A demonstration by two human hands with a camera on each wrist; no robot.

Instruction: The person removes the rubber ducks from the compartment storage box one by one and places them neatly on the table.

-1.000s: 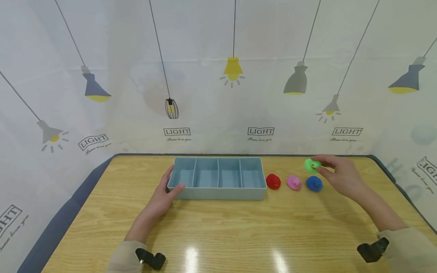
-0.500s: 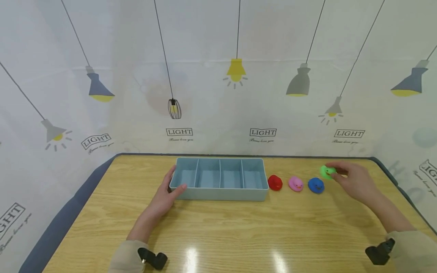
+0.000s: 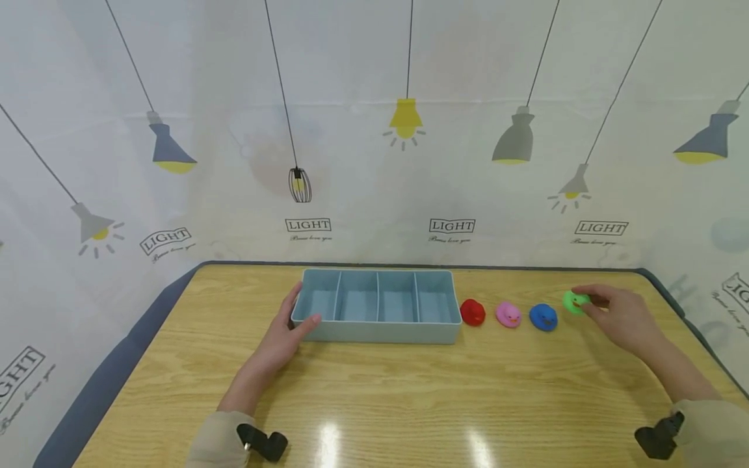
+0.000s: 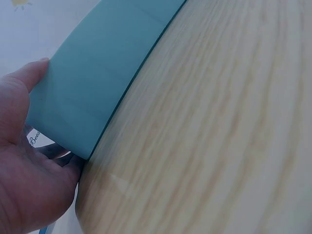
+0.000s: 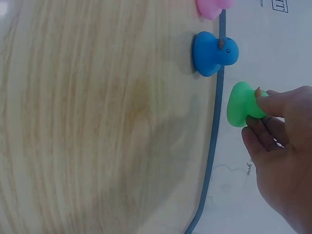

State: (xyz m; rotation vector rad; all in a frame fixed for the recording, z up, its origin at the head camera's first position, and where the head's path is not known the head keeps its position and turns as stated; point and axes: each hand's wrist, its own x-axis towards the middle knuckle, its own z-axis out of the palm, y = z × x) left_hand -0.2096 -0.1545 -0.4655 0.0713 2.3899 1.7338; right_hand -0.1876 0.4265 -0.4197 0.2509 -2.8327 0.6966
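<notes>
My left hand (image 3: 282,339) grips the left end of a pale blue four-part storage box (image 3: 377,333), thumb over the front rim and fingers along the end wall. The left wrist view shows the box's long side (image 4: 92,92) at that thumb. At the far right my right hand (image 3: 626,320) pinches a green rubber duck (image 3: 574,302) by its head between thumb and fingers; the duck's base (image 5: 237,106) faces the table side in the right wrist view. Left of it sit a blue duck (image 3: 543,317), a pink duck (image 3: 508,314) and a red duck (image 3: 473,312) in a row.
The wooden table (image 3: 374,396) has a dark blue edge (image 3: 526,267) at the back. Behind it hangs a white cloth (image 3: 351,149) printed with lamps. The red duck sits close by the box's right end.
My right hand has carried the green duck rightward and a little nearer, from behind the blue duck to its right. My left hand stays on the box. The head view has shifted slightly.
</notes>
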